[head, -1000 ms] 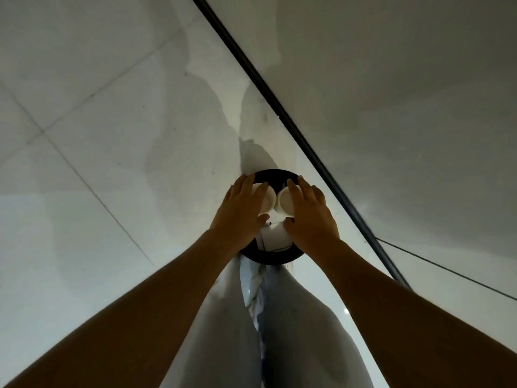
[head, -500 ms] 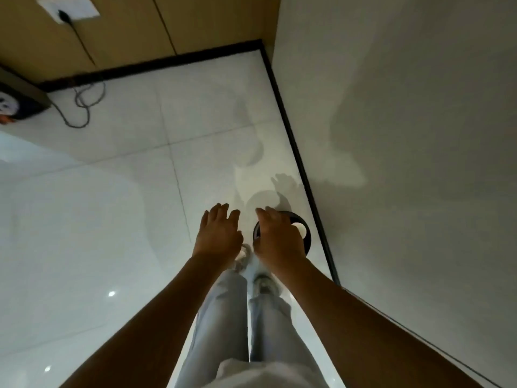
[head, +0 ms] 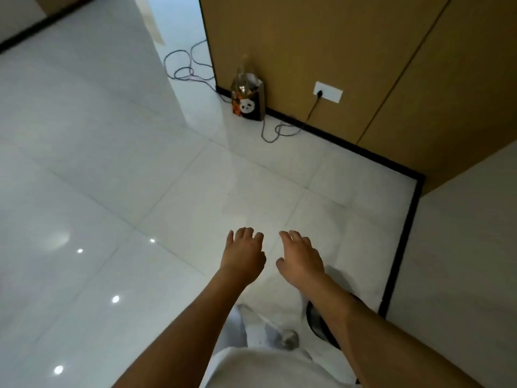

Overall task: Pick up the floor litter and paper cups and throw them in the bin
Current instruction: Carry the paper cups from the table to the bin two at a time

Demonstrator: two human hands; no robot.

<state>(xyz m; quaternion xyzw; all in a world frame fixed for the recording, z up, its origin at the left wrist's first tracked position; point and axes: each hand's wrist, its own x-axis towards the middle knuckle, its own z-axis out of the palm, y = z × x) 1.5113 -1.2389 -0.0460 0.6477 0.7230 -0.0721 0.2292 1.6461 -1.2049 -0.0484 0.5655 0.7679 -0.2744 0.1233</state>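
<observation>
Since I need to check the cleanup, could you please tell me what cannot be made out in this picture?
- Bin, head view: mostly hidden by the right forearm, so its contents cannot be seen.
- Panda bag, head view: too small and blurred to tell what is inside.
- Cable, head view: its far end passes behind the white pillar.

bin (head: 317,322) under right forearm | bag (head: 248,100) ahead — against wall

Glossy white tiled floor (head: 112,169), tan wood-look wall panels (head: 321,46), black skirting (head: 349,145), panda-print bag (head: 248,103), black bin (head: 319,322)
</observation>
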